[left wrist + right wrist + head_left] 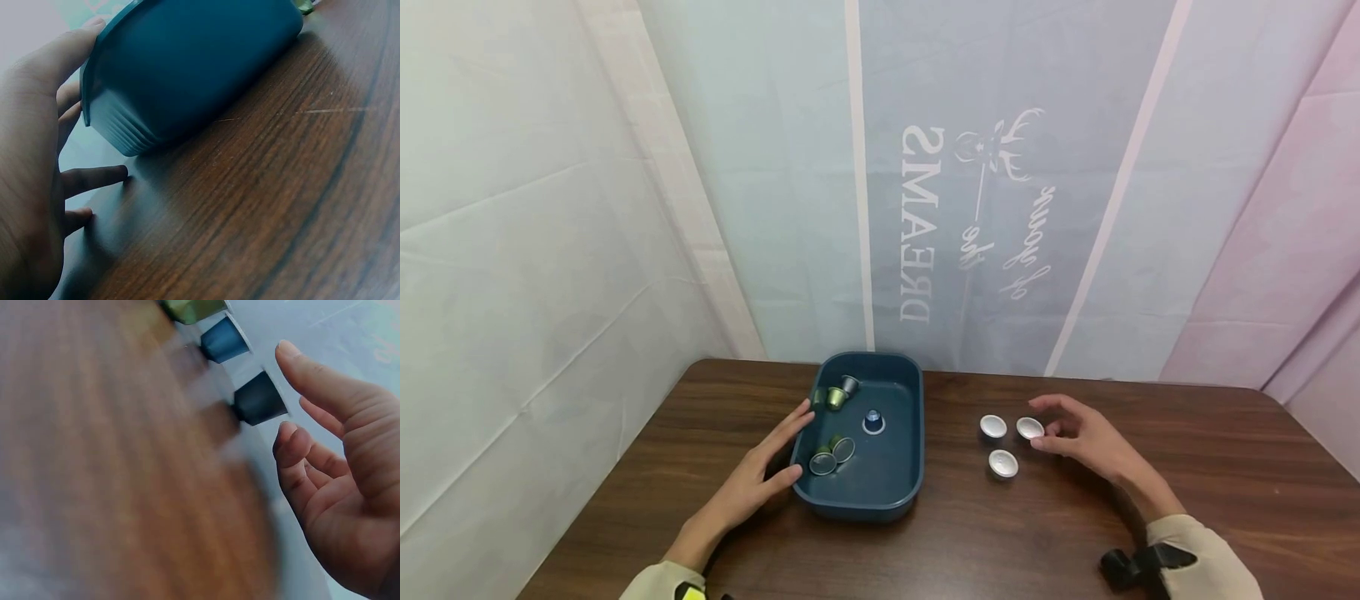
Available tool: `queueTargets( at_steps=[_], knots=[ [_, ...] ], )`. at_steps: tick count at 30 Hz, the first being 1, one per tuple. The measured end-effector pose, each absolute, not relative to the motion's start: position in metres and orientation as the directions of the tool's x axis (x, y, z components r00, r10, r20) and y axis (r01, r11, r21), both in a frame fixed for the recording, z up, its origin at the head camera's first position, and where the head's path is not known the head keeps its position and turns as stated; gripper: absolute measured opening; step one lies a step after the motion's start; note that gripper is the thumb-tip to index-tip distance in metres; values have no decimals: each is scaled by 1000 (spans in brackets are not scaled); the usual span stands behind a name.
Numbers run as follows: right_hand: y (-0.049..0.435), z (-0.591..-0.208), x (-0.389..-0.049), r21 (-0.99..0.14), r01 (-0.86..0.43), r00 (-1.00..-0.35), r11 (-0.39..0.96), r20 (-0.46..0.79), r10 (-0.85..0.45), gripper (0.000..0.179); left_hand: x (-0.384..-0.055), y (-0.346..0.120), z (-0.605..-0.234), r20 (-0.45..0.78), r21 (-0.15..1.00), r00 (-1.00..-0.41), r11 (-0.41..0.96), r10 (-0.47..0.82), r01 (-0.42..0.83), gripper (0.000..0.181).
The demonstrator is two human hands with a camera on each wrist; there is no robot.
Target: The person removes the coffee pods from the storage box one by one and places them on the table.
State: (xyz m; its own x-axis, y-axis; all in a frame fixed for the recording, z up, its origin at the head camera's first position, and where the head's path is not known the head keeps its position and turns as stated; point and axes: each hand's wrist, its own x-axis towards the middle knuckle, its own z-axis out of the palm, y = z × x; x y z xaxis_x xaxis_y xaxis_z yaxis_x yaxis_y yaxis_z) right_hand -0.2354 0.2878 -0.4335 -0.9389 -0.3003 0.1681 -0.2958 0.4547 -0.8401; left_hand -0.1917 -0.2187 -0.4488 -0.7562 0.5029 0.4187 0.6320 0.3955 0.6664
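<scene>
My left hand [751, 483] touches the left rim of a dark blue plastic tray [887, 479], its fingers extended; in the left wrist view the thumb meets the rim. Several coffee capsules lie inside the tray, among them a blue one [873, 421] and a green-gold one [836, 398]. Right of the tray, three capsules stand lid-up on the table. Around the rightmost, a dark capsule [261, 399], my right hand [1086, 437] has thumb and fingers parted, with a gap visible in the right wrist view. The other two are a blue capsule [225, 341] and a green capsule [194, 309].
The brown wooden table [947, 550] reaches back to a printed curtain [797, 208] hanging along its far edge. Pale fabric [550, 250] hangs on the left side. A black strap [1150, 562] circles the right sleeve.
</scene>
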Motion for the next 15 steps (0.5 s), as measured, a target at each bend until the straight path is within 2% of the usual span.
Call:
queueTargets(
  at_steps=[8,15],
  knots=[
    [285,-412,-231,-844,-373,-921,385,288,-261,55,-193,-218,-448,414,670,-755,391,509,631,65],
    [249,-382,-226,-844,-474,-850,251,365,-380,53,-193,-219,-450,408,676,-762,395,503,623,66]
  ],
)
